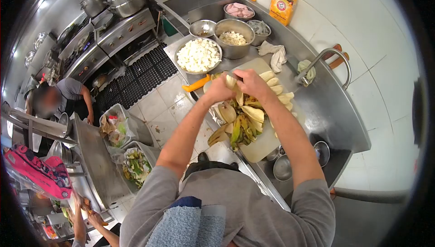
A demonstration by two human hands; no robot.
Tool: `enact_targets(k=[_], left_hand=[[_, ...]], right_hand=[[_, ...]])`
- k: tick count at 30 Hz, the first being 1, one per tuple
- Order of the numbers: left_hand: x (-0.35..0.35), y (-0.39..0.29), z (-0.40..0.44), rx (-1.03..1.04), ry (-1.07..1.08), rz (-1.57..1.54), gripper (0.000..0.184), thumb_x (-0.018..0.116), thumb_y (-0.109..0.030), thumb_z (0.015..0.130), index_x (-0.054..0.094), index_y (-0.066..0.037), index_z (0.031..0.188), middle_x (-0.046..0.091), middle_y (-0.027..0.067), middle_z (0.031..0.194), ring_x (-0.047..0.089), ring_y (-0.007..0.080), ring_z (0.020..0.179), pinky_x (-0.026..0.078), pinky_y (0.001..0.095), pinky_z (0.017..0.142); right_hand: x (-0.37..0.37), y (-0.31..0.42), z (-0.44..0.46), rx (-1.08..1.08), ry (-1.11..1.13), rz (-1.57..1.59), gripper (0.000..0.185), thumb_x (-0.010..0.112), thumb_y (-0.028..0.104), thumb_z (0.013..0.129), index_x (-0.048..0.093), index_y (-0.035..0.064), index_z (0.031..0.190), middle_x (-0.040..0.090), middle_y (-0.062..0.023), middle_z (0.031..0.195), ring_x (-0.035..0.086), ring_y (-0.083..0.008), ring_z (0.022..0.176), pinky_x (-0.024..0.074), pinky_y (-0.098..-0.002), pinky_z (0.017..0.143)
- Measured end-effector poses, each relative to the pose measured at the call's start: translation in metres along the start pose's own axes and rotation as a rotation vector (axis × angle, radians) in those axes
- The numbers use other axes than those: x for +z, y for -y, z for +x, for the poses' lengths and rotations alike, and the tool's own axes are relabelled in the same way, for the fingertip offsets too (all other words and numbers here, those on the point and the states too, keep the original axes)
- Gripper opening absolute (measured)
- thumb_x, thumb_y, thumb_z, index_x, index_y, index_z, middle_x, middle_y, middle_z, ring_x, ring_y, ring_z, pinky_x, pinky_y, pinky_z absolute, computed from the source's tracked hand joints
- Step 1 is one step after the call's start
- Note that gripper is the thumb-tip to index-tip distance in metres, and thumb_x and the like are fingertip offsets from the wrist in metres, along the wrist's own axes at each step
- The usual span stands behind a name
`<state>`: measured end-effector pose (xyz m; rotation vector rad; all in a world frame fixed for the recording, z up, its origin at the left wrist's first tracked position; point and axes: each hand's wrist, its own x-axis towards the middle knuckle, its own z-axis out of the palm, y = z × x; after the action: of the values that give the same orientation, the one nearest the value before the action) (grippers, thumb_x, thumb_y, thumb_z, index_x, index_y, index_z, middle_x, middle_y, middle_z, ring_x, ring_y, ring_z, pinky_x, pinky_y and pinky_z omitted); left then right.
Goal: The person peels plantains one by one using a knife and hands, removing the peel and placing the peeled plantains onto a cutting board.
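My left hand is closed round a pale peeled plantain above the cutting board. Close beside it, my right hand has its fingers pressed together at the plantain's upper end; what they pinch is too small to make out. Under and in front of both hands lies a heap of yellow-brown peels on the white cutting board. Several peeled plantains lie along the board's right side. An orange-handled knife rests at the board's left edge.
Beyond the board stand a bowl of white cubes, a deep pot and a bowl of pink pieces. A faucet arches at right. Lined bins stand at left. A person bends at far left; another person's hands show lower left.
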<state>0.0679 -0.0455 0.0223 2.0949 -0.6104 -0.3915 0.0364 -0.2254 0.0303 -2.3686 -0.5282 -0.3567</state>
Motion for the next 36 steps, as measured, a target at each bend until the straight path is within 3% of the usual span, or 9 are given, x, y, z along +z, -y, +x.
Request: enact_targets(k=[3, 4, 8, 10, 14, 20, 26, 29, 36], left_hand=[[-0.029, 0.012, 0.020, -0.081, 0.512, -0.221, 0.050, 0.071, -0.007, 0.072, 0.053, -0.001, 0.118, 0.069, 0.0119, 0.092, 0.068, 0.0189, 0.076, 0.054, 0.0333, 0.062], [-0.038, 0.003, 0.013, -0.041, 0.505, -0.169, 0.047, 0.068, -0.002, 0.073, 0.054, -0.002, 0.117, 0.067, 0.0083, 0.092, 0.066, 0.0137, 0.072, 0.052, 0.0294, 0.059], [-0.035, 0.016, 0.001, 0.004, 0.374, -0.419, 0.044, 0.070, -0.003, 0.079, 0.054, -0.002, 0.119, 0.065, 0.0075, 0.094, 0.065, 0.0139, 0.075, 0.054, 0.0289, 0.067], [-0.031, 0.016, -0.010, -0.018, 0.346, -0.582, 0.043, 0.071, -0.003, 0.083, 0.053, -0.001, 0.122, 0.065, 0.0072, 0.095, 0.065, 0.0143, 0.079, 0.054, 0.0296, 0.072], [-0.022, 0.021, -0.037, 0.157, 0.148, -0.329, 0.041, 0.072, -0.005, 0.087, 0.053, -0.004, 0.123, 0.061, 0.0037, 0.103, 0.060, 0.0133, 0.094, 0.052, 0.0311, 0.083], [-0.008, 0.038, -0.037, 0.266, 0.130, -0.302, 0.047, 0.074, -0.011, 0.089, 0.051, -0.005, 0.129, 0.058, 0.0023, 0.107, 0.056, 0.0126, 0.099, 0.050, 0.0304, 0.086], [-0.003, 0.047, -0.037, 0.263, 0.227, -0.384, 0.042, 0.068, -0.019, 0.096, 0.050, -0.006, 0.132, 0.057, 0.0026, 0.111, 0.056, 0.0131, 0.100, 0.050, 0.0312, 0.085], [0.004, 0.043, -0.038, 0.222, 0.129, -0.369, 0.041, 0.066, -0.020, 0.097, 0.050, -0.006, 0.132, 0.060, 0.0063, 0.110, 0.058, 0.0153, 0.100, 0.050, 0.0324, 0.085], [0.024, 0.031, -0.043, 0.257, -0.293, -0.167, 0.029, 0.062, -0.017, 0.099, 0.048, -0.001, 0.118, 0.063, 0.0127, 0.100, 0.059, 0.0168, 0.090, 0.049, 0.0331, 0.078]], right_hand=[[0.006, 0.004, 0.000, 0.040, -0.009, 0.022, 0.021, 0.062, 0.006, 0.080, 0.064, 0.0012, 0.100, 0.067, -0.0232, 0.088, 0.064, -0.0429, 0.086, 0.0513, -0.0475, 0.073], [0.008, 0.003, 0.000, 0.033, 0.010, -0.004, 0.022, 0.062, 0.005, 0.080, 0.064, 0.0017, 0.102, 0.068, -0.0233, 0.089, 0.064, -0.0426, 0.087, 0.0517, -0.0471, 0.074], [0.006, 0.006, -0.001, -0.050, 0.025, -0.010, 0.029, 0.065, 0.003, 0.079, 0.065, 0.0028, 0.109, 0.070, -0.0209, 0.094, 0.067, -0.0377, 0.089, 0.0541, -0.0422, 0.079], [0.001, 0.014, -0.005, 0.069, 0.053, 0.162, 0.035, 0.066, 0.003, 0.079, 0.065, 0.0022, 0.114, 0.071, -0.0176, 0.098, 0.069, -0.0308, 0.090, 0.0546, -0.0382, 0.081], [-0.002, 0.007, -0.009, 0.227, 0.157, 0.460, 0.043, 0.068, 0.003, 0.078, 0.064, 0.0004, 0.121, 0.073, -0.0113, 0.104, 0.069, -0.0171, 0.093, 0.0542, -0.0322, 0.086], [-0.001, -0.006, -0.013, 0.252, 0.249, 0.705, 0.047, 0.075, 0.008, 0.077, 0.064, -0.0008, 0.121, 0.073, -0.0086, 0.104, 0.068, -0.0144, 0.097, 0.0524, -0.0291, 0.090], [-0.019, 0.037, -0.017, 0.287, 0.247, 0.251, 0.036, 0.081, 0.016, 0.079, 0.066, 0.0002, 0.108, 0.067, -0.0055, 0.089, 0.058, -0.0116, 0.082, 0.0491, -0.0305, 0.076], [0.002, 0.010, -0.020, 0.236, 0.080, 0.310, 0.032, 0.082, 0.019, 0.078, 0.064, 0.0002, 0.096, 0.058, -0.0031, 0.076, 0.048, -0.0112, 0.071, 0.0428, -0.0311, 0.066], [0.005, 0.032, -0.020, 0.211, -0.055, 0.160, 0.029, 0.081, 0.018, 0.077, 0.063, 0.0004, 0.091, 0.055, -0.0059, 0.071, 0.044, -0.0138, 0.061, 0.0405, -0.0312, 0.058]])
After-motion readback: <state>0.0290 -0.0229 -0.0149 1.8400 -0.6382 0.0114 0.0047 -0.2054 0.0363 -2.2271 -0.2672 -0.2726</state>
